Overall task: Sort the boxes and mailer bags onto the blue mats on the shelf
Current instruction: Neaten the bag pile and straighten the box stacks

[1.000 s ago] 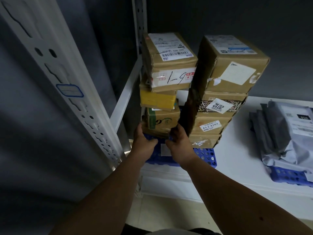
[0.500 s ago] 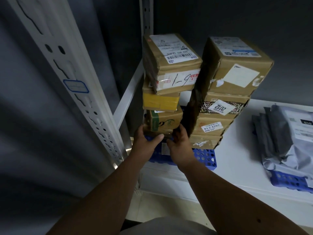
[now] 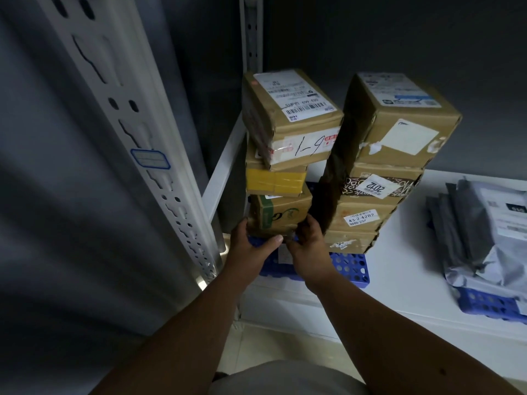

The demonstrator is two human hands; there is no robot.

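Observation:
Two stacks of cardboard boxes stand on a blue perforated mat [image 3: 349, 267] at the left end of the white shelf [image 3: 405, 269]. The left stack has a box marked "1-6" [image 3: 291, 121] on top, a yellow-taped box [image 3: 275, 182] under it, and a box with a green logo [image 3: 281, 213] at the bottom. My left hand [image 3: 251, 246] grips that bottom box's left lower corner. My right hand [image 3: 309, 243] grips its right lower corner, in the gap beside the right stack [image 3: 382, 166]. Grey mailer bags [image 3: 484, 232] lie on a second blue mat [image 3: 490, 305] at the right.
A white slotted upright [image 3: 137, 143] with a blue-edged label runs close on the left, and a rear upright [image 3: 251, 32] stands behind the left stack. A dark wall backs the shelf. Bare white shelf lies between the two mats.
Both hands stay on the bottom box of the left stack; the left thumb has spread along its front lower edge. The stacks look unmoved; the view has shifted slightly.

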